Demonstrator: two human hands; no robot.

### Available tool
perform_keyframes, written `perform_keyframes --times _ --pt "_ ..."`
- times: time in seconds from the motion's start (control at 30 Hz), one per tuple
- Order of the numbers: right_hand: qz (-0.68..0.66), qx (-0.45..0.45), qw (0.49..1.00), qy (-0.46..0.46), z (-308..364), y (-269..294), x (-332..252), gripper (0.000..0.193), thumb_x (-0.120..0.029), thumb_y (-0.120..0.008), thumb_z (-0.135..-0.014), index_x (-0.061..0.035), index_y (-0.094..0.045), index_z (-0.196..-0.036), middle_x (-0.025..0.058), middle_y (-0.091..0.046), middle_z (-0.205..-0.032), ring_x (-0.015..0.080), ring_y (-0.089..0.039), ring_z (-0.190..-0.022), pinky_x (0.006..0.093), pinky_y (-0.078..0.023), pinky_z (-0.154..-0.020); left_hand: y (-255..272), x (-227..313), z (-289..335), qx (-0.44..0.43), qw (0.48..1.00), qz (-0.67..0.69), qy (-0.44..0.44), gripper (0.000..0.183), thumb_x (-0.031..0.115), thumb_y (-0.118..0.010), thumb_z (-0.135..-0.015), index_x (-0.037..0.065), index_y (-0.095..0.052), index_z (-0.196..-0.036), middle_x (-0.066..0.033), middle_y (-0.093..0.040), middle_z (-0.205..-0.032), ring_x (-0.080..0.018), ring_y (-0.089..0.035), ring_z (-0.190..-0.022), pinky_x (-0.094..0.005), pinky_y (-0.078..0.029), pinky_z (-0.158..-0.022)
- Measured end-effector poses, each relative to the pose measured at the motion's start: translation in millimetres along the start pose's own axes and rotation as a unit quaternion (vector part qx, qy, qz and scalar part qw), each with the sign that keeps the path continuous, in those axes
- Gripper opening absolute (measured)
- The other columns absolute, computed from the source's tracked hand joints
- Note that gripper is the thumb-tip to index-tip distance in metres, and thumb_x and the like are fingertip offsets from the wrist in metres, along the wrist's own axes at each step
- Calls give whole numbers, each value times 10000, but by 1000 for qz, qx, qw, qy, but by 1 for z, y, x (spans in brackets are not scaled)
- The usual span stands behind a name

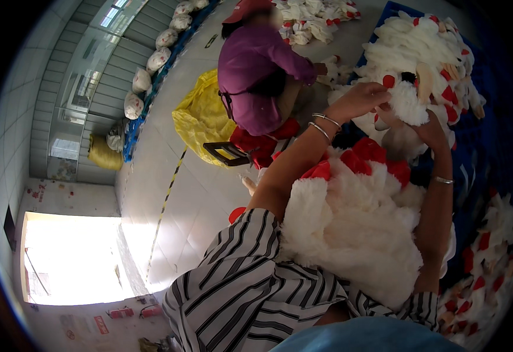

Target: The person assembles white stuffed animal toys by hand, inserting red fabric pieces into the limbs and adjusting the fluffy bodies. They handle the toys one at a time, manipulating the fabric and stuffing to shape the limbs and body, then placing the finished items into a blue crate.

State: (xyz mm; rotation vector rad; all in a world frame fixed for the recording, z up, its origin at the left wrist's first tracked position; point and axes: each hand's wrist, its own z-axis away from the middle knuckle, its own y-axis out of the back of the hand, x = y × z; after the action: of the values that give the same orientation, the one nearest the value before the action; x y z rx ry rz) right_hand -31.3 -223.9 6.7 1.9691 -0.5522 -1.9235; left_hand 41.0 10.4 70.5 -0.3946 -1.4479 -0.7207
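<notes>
Between my hands, out past my lap, is a fluffy white plush piece (409, 104) with a red bit at its upper left. My left hand (369, 98) pinches at its left side, fingers closed. On the right edge of the same piece, my right hand (431, 130) closes with fingers bent around it. A heap of white plush pieces (356, 223) with red ends lies on my lap, between my forearms. Just beyond my hands rises a big pile of similar plush pieces (409, 50), with red and tan parts showing. Silver bangles circle both wrists.
A person in purple (253, 70) with a red cap sits low at the left, beside a yellow sack (200, 114) and a dark stool frame (226, 154). More plush pieces (485, 264) lie lower right. Stuffed white bags (142, 81) line the wall. A bright doorway (71, 258) opens lower left.
</notes>
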Motion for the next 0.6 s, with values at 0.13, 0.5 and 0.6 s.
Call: perform_keyframes --times 0.13,0.5,0.6 --pt "-87 10 996 11 4 2 -9 504 -310 -742 -811 -16 -615 -1200 131 -668 -1153 253 -640 -1044 345 -481 -908 -3 -3 -3 -34 999 -23 17 425 395 -625 -873 -3 -650 -1019 -69 -683 -905 -133 -631 -826 -285 -501 -757" --pt "-12 -58 991 -121 11 12 -52 614 -329 -756 -797 4 -544 -1267 134 -618 -1197 229 -593 -1074 327 -459 -935 -21 -18 -8 34 995 37 -88 561 303 -714 -809 -46 -522 -1204 -116 -637 -1068 -164 -602 -943 -290 -488 -832" --pt "-189 -7 980 58 16 -1 -39 586 -309 -756 -797 10 -544 -1240 124 -611 -1177 212 -586 -1044 328 -471 -891 -23 -15 -7 26 997 23 -68 522 246 -701 -796 -47 -545 -1199 -106 -650 -1059 -160 -612 -934 -291 -491 -839"
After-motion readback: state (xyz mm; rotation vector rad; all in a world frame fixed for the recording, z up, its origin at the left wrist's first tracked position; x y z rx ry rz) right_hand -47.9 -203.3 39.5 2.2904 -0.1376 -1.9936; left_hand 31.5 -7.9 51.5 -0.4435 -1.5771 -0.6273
